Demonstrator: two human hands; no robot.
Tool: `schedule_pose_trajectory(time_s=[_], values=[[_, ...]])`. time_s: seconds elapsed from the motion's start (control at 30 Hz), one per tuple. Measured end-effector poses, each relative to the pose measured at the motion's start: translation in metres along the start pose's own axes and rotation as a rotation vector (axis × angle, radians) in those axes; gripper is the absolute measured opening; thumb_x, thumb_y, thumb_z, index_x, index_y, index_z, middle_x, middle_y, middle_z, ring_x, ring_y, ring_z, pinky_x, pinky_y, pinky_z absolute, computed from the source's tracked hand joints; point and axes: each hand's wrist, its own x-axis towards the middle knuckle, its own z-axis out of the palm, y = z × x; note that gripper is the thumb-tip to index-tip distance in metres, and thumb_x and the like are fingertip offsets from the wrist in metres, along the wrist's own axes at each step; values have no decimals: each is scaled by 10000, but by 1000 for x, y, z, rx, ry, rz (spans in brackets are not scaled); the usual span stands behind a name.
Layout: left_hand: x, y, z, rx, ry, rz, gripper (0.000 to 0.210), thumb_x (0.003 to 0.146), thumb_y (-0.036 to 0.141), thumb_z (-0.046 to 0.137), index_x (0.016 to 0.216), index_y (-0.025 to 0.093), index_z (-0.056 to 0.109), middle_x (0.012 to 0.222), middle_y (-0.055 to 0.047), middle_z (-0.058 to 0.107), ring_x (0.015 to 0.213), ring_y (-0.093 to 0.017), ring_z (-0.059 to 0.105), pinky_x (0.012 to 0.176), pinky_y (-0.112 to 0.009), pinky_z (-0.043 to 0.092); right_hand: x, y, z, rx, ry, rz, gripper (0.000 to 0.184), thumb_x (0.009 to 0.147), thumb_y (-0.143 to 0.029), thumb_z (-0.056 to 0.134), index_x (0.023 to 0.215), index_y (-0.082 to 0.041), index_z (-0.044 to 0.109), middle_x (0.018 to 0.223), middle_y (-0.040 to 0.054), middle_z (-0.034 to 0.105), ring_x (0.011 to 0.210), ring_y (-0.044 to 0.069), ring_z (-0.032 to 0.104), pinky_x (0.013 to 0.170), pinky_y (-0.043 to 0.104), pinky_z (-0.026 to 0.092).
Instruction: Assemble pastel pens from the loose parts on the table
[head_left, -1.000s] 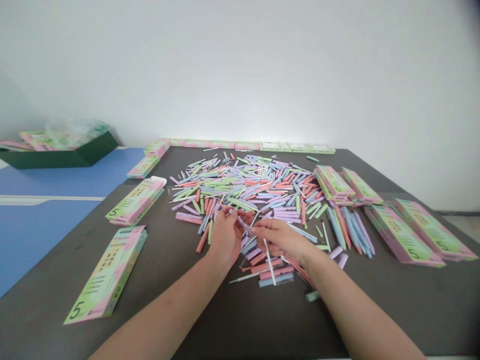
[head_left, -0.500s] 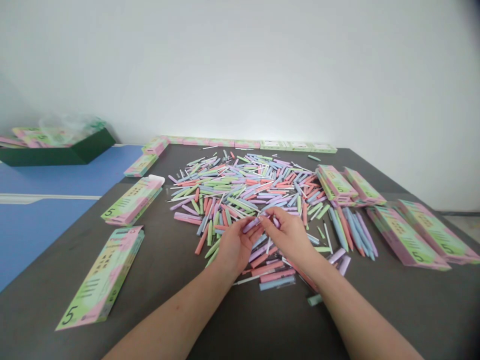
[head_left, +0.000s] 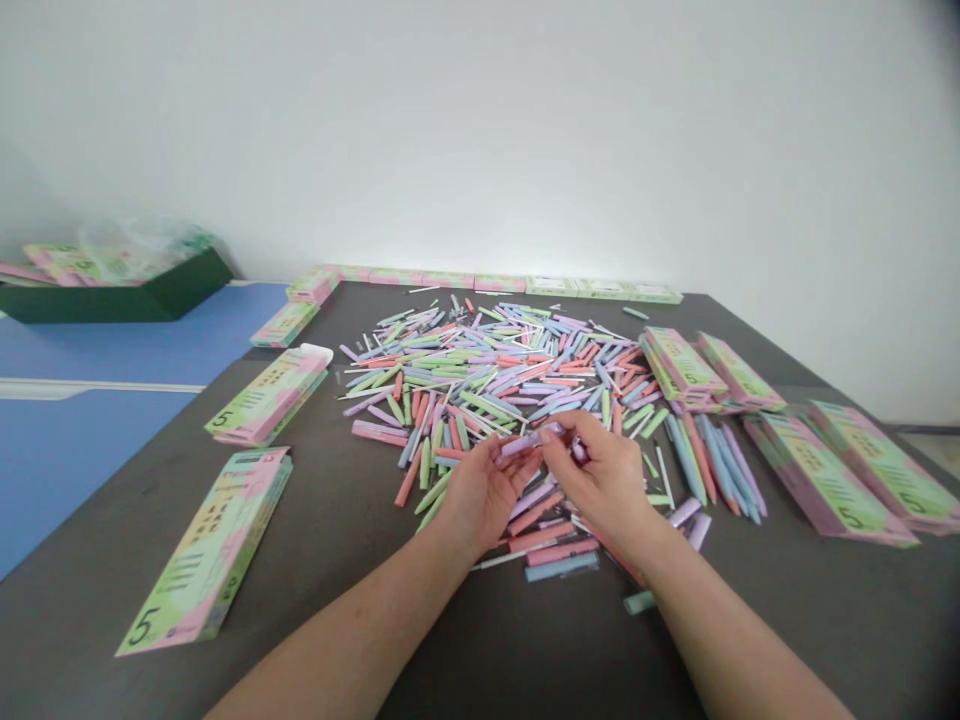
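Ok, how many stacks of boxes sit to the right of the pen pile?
4. One stack against the pile, a second stack beside it, a third stack and fourth stack toward the table's right edge. Lower boxes may be hidden.

Held piece: we see a lilac pen barrel (head_left: 525, 441), slim and short, lying nearly level with a slight tilt, pinched at both ends above the near edge of the pile.
Pile: we see pastel pen parts (head_left: 495, 375) in pink, green, blue and lilac, scattered loose and crisscrossed over the middle of the dark table (head_left: 360, 560).
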Motion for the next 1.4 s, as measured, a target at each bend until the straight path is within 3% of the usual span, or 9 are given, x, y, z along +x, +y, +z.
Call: schedule_pose_trajectory(time_s=[0.13, 0.33, 0.53, 0.77, 1.03, 1.23, 1.4], values=[[-1, 1, -3, 49, -31, -50, 239, 924, 143, 462, 786, 89, 650, 753, -73, 669, 662, -119, 652, 642, -217, 553, 4, 1, -4, -27, -10, 23, 161, 886, -298, 562, 871, -163, 649, 562, -41, 576, 442, 83, 472, 474, 206, 351], [-8, 0, -5, 155, -142, -140, 158, 884, 171, 581, 770, 81, 642, 634, -13, 551, 473, -63, 464, 435, -165, 383, 11, 7, -8, 10, 43, 153, 202, 880, -328, 557, 766, -175, 626, 526, -51, 536, 450, 90, 456, 483, 218, 334], [-10, -2, -3, 200, -205, -158, 147, 841, 219, 670, 845, 73, 662, 660, -8, 528, 492, -53, 426, 428, -152, 335, 14, 12, -8, 88, 53, 301, 284, 891, -409, 529, 733, -188, 610, 550, -34, 561, 493, 115, 483, 523, 238, 367], [-7, -2, -5, 210, -237, -139, 121, 816, 190, 689, 805, 78, 646, 663, -6, 515, 498, -46, 412, 417, -139, 311, 12, 13, -9, 48, 86, 268, 280, 887, -428, 544, 767, -187, 619, 574, -30, 575, 500, 113, 476, 557, 250, 373], [-9, -2, -6, 221, -248, -125, 143, 781, 156, 718, 711, 92, 611, 664, -7, 525, 504, -52, 420, 413, -143, 328, 14, 20, -9, 150, 88, 354, 324, 892, -465, 547, 724, -194, 599, 520, -36, 569, 459, 107, 447, 497, 239, 360], [-6, -2, -7, 173, -193, -115, 118, 853, 173, 635, 757, 110, 606, 664, -10, 547, 521, -63, 471, 460, -140, 394, 7, 12, -9, 212, 176, 217, 219, 910, -385, 555, 814, -194, 602, 551, -41, 569, 460, 97, 432, 478, 222, 361], [-7, -1, -5, 130, -155, -153, 229, 941, 253, 506, 796, 107, 606, 651, -12, 540, 493, -63, 469, 439, -133, 417, 1, 4, -7, 85, -82, -116, 75, 875, -251, 586, 883, -186, 622, 642, -24, 625, 502, 92, 514, 512, 206, 400]])
